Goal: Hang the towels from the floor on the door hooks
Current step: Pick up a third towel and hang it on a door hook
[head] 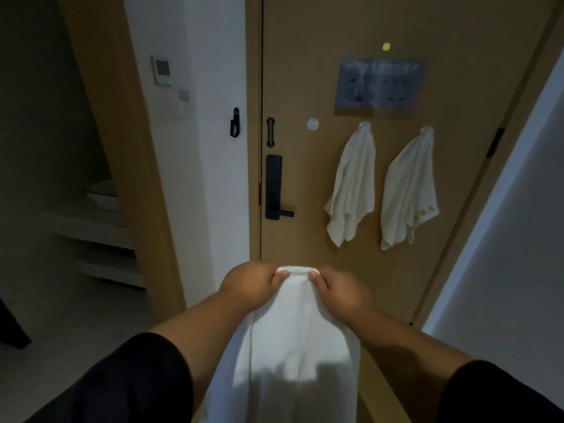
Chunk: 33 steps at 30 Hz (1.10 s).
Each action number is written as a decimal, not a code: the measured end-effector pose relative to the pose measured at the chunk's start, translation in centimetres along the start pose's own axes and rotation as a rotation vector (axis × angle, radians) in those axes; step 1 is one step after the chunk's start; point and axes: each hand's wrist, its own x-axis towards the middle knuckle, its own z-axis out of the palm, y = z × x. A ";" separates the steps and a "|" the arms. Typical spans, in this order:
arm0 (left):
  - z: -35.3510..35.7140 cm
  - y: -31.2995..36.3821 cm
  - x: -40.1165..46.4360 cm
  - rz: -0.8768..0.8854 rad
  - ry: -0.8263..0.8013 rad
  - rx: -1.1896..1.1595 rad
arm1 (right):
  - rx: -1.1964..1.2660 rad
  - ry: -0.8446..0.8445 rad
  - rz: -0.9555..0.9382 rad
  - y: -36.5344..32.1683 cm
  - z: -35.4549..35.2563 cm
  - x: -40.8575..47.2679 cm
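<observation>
A person stands facing a closed tan door [427,190], both forearms extended toward it. The left hand [250,285] and the right hand [341,293] each pinch the top hem of a white towel [293,337], thumbs toward the viewer and fingers curled over the far side; the two grips sit close together, with a short span of hem between them. The towel hangs down between the forearms and passes out of view at 6 o'clock.

On the door, at about 1 o'clock from the hands, two more white towels hang side by side, each from its own hook: the nearer towel [351,184] on the middle hook [364,126], and the towel with yellow marks [409,193] on the right-hand hook [426,130]. At 9 o'clock from the middle hook, a bare round white hook [312,124] carries nothing. A black lock and lever handle [273,187] lies at 12 o'clock from the left hand. A blurred notice [380,87] is fixed above the hooks.
</observation>
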 end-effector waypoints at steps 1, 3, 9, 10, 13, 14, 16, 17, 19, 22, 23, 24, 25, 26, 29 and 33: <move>0.1 -0.1 1.2 -0.006 0.002 -0.003 | 0.007 -0.007 -0.015 0.4 -0.3 1.2; 0.5 -0.4 3.9 -0.016 0.004 -0.012 | 0.028 -0.037 -0.033 1.3 -1.0 3.7; 1.1 -1.2 11.4 0.001 0.030 -0.039 | 0.076 -0.095 -0.008 3.8 -1.0 11.1; 1.3 -1.3 12.5 0.008 0.032 -0.046 | 0.127 -0.101 -0.004 4.2 -0.9 12.1; 2.1 -1.7 16.3 0.012 -0.006 -0.066 | 0.124 -0.093 -0.017 5.3 -0.6 15.2; 2.4 -2.0 17.6 0.015 -0.025 -0.073 | 0.086 -0.095 -0.024 5.5 -0.4 16.4; 3.0 -2.8 20.5 0.042 -0.046 -0.078 | 0.056 -0.093 0.001 6.1 0.1 19.1; 3.3 -3.4 22.0 0.061 -0.048 -0.084 | 0.062 -0.086 0.028 6.4 0.4 20.5; 3.4 -4.8 25.6 0.102 -0.057 -0.108 | 0.043 -0.054 0.073 6.9 0.8 23.8; 4.0 -7.0 31.5 0.102 -0.144 -0.184 | -0.085 -0.003 0.088 7.1 0.5 29.0; 4.1 -7.7 33.4 0.087 -0.150 -0.196 | -0.109 0.024 0.087 7.1 0.4 30.6; 4.3 -8.3 35.1 0.084 -0.133 -0.193 | -0.121 0.054 0.085 7.2 0.6 32.2; 4.4 -8.8 36.6 0.101 -0.106 -0.176 | -0.129 0.079 0.089 7.3 0.6 33.6; 4.3 -9.2 38.0 0.135 -0.081 -0.154 | -0.132 0.092 0.106 7.4 0.7 34.9; 3.8 -10.1 41.7 0.231 -0.041 -0.128 | -0.118 0.126 0.163 7.6 0.9 38.1; 4.3 -11.1 46.2 0.284 0.000 -0.104 | -0.112 0.140 0.203 8.0 0.8 41.5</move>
